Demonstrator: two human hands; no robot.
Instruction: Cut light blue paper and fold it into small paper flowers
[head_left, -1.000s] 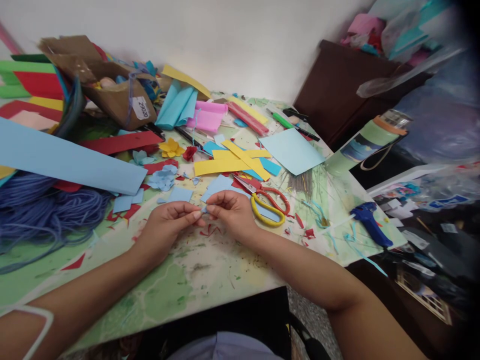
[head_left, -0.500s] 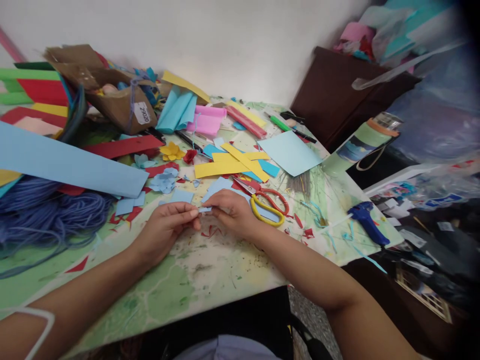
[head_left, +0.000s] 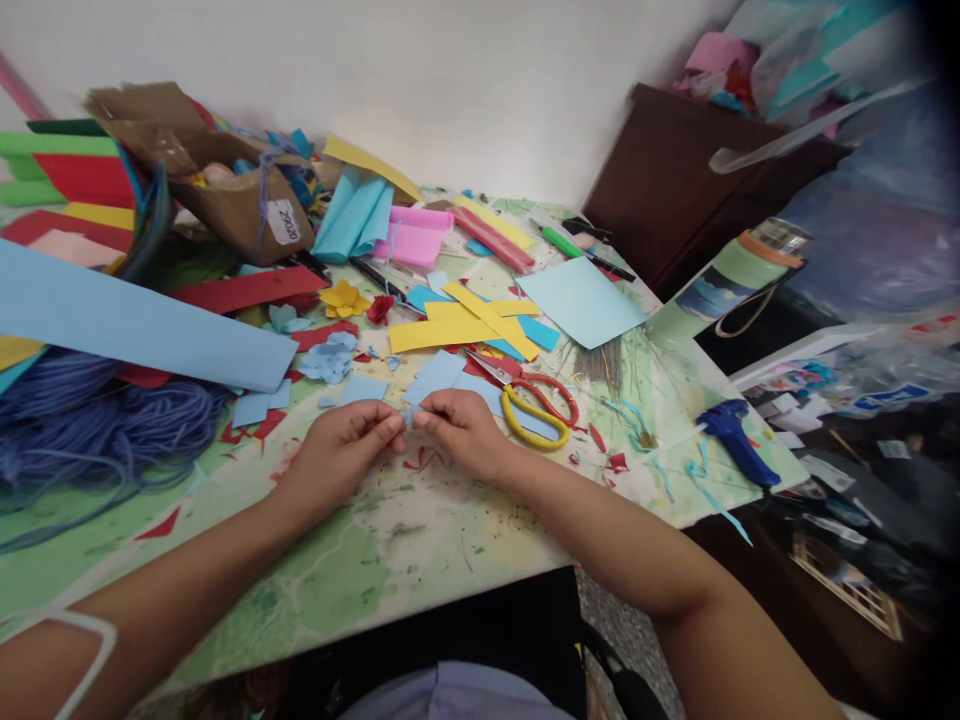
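Observation:
Between the fingertips of both hands is a small piece of light blue paper (head_left: pixel 409 416), mostly hidden by the fingers. My left hand (head_left: pixel 346 445) pinches it from the left, and my right hand (head_left: pixel 461 430) pinches it from the right. Just right of my right hand lie scissors (head_left: pixel 536 405) with red and yellow handles, blades partly spread. Cut light blue paper squares (head_left: pixel 439 370) rest behind the hands. A light blue paper flower (head_left: pixel 330 358), a yellow paper flower (head_left: pixel 345 299) and a red paper flower (head_left: pixel 380 309) sit farther back on the left.
Blue yarn (head_left: pixel 97 440) and a long blue paper strip (head_left: pixel 150 310) lie at left, below a cardboard box (head_left: pixel 225 200). Crossed yellow strips (head_left: pixel 465 322) are at centre. A blue glue gun (head_left: pixel 739 440) and a bottle (head_left: pixel 727 285) stand near the table's right edge.
The fingertips have shifted on the blue paper piece, which looked like a flat narrow strip before and now shows as a small upright bit. The hands stay in nearly the same place.

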